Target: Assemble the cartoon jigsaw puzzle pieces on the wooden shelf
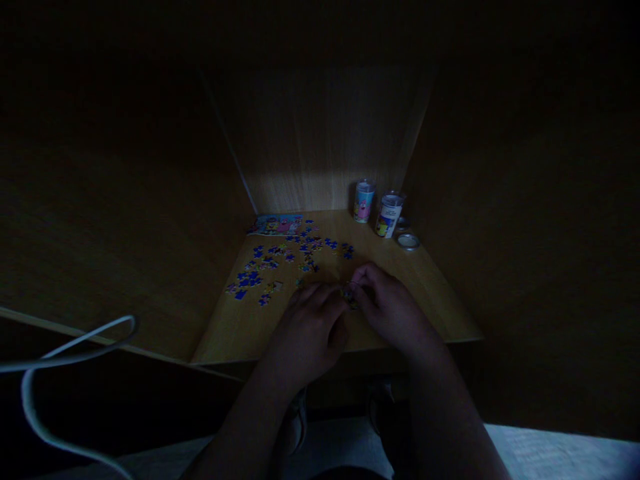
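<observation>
Near the front of the wooden desk [425,310], my two hands meet over a small puzzle piece [351,294], dim and partly covered by fingers. My right hand [387,303] pinches it between thumb and fingertips. From the other side, the curled fingers of my left hand [315,320] come up against it; what lies under that palm is hidden. Loose jigsaw pieces [250,277], many with blue faces, are scattered across the left and middle of the desk beyond my left hand. A colourful cartoon picture sheet [277,225] lies flat at the back left.
Two clear-topped cartoon canisters, one pink and blue [364,201] and one white and yellow [389,215], stand at the back right. A round metal lid [409,241] lies beside them. Wooden panels enclose the desk. A white cable [75,360] loops at lower left.
</observation>
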### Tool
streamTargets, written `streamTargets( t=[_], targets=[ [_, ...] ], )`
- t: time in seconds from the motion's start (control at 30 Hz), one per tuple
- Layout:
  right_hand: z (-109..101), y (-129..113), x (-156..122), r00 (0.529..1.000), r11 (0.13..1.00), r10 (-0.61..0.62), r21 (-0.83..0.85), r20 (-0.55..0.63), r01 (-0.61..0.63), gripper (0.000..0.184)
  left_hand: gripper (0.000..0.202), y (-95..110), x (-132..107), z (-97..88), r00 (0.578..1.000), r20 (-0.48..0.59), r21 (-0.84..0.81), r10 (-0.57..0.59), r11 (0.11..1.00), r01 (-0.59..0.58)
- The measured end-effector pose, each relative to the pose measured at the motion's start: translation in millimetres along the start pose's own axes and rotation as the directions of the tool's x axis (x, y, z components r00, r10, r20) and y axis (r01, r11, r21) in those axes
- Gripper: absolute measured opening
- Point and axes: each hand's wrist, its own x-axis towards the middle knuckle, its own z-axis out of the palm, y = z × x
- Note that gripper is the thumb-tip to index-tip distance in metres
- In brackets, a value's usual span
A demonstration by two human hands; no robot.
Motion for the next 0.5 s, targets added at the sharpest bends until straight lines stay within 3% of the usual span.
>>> streamTargets(
  t=[0.5],
  targets=[
    [-1.7,-6.9,0.3,0.995,0.998,0.041,0.042,-0.087,-0.037,0.004,0.032,-2.7,-1.1,2.4,1.0,-0.01,-0.008,0.008,1.0,-0.009]
  ],
)
